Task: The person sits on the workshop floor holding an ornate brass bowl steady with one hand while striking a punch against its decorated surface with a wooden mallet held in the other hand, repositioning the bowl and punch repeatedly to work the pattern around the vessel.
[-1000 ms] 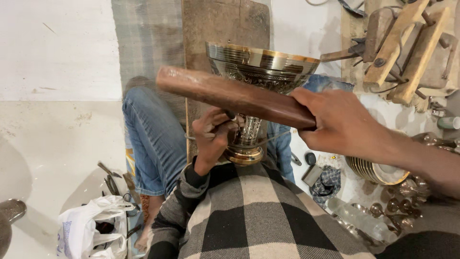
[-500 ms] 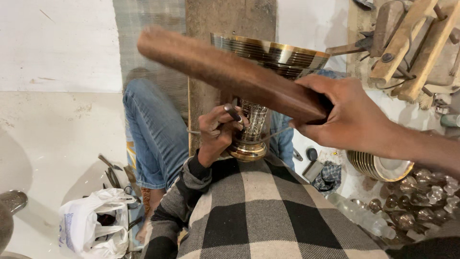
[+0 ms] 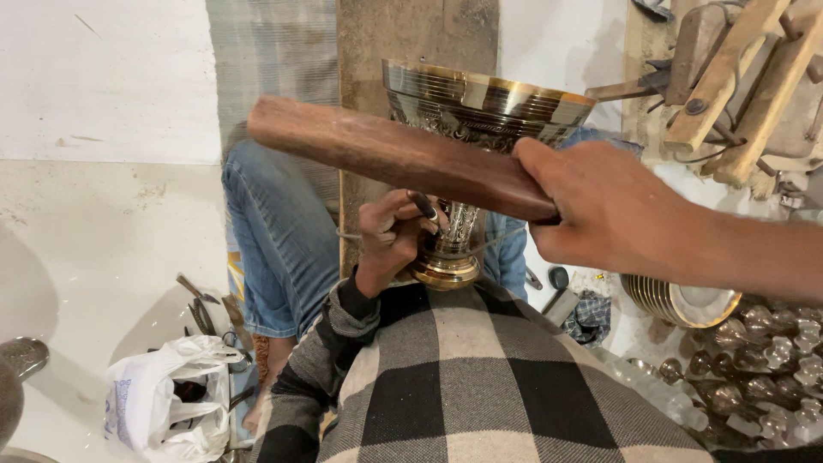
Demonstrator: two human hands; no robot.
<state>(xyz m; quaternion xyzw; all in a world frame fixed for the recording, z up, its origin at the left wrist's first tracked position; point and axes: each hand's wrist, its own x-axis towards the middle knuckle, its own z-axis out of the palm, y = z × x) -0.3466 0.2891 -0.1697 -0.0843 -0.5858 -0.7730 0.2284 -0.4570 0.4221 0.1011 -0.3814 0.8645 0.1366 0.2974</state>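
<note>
An engraved brass goblet [image 3: 489, 103] stands upright in front of me, its base [image 3: 446, 271] against my checked sweater. My left hand [image 3: 387, 240] is closed around a small dark-tipped punch [image 3: 424, 206] held at the goblet's stem. My right hand [image 3: 600, 214] grips one end of a brown wooden stick [image 3: 394, 154]. The stick lies level across the front of the goblet's bowl, above my left hand.
A leg in blue jeans [image 3: 274, 240] bends at the left, beside an upright wooden plank [image 3: 420, 43]. A white plastic bag [image 3: 167, 403] and hand tools [image 3: 201, 313] lie on the floor. Stacked metal plates [image 3: 677, 300], several shiny metal parts [image 3: 754, 360] and a wooden frame [image 3: 737, 94] fill the right.
The wooden stick swung up in my right hand, then came down a little. My left hand stayed at the goblet's stem with the punch.
</note>
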